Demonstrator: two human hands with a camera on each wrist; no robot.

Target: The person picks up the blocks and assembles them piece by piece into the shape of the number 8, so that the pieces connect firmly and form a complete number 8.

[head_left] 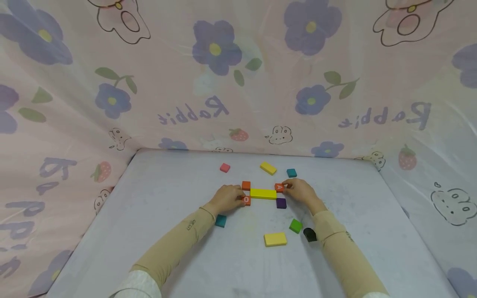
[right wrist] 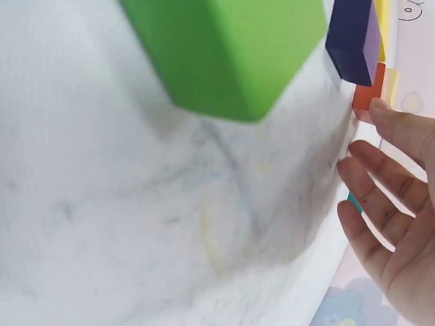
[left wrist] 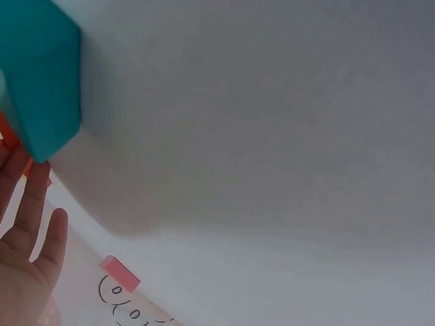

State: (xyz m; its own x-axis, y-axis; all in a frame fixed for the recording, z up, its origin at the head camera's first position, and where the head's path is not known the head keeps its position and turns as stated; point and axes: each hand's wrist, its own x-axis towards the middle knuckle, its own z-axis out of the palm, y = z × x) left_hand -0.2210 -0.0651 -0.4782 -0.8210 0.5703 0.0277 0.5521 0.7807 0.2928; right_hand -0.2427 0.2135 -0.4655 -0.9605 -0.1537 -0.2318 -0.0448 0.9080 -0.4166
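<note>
A long yellow block (head_left: 263, 193) lies mid-table with small blocks at its corners. At its left end are a plain orange block (head_left: 246, 185) and an orange block marked O (head_left: 246, 200). My left hand (head_left: 228, 198) touches the O block, its fingers fairly straight in the left wrist view. At the right end, an orange block marked A (head_left: 279, 188) sits above a purple block (head_left: 281, 203). My right hand (head_left: 301, 192) touches the A block; in the right wrist view the thumb (right wrist: 401, 129) meets an orange block while the other fingers are spread.
Nearer me lie a teal block (head_left: 221, 221), a yellow block (head_left: 275, 239), a green block (head_left: 296, 226) and a black piece (head_left: 309, 234) beside my right sleeve. Farther back are a pink block (head_left: 225, 167), another yellow block (head_left: 268, 168) and another teal block (head_left: 292, 173). Patterned curtains (head_left: 238, 91) surround the table.
</note>
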